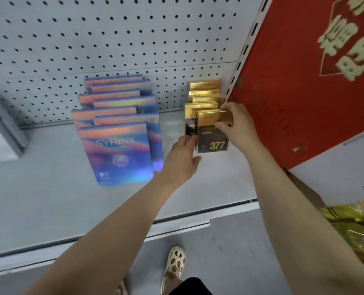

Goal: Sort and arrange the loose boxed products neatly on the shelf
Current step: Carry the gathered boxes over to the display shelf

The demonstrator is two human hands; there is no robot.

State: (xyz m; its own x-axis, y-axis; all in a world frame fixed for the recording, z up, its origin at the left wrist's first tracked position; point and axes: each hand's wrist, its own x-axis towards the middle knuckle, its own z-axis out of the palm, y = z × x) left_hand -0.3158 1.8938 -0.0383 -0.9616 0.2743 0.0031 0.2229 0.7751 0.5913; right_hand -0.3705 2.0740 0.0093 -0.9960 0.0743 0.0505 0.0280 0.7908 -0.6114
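A row of gold-topped black boxes [204, 96] stands upright on the grey shelf [49, 192] near its right upright. The front box [213, 141], marked 377, is pinched at its gold top by my right hand [238, 122]. My left hand [183, 158] touches the left lower side of that box with its fingertips. To the left stands a staggered row of iridescent blue boxes [117, 124]; the front one reads SYRINX.
A perforated grey back panel [113, 39] rises behind the boxes. A red panel [293, 81] with pale characters borders the shelf on the right. A grey box [2, 128] lies at the far left. Green and yellow packaged goods [357, 220] sit at lower right.
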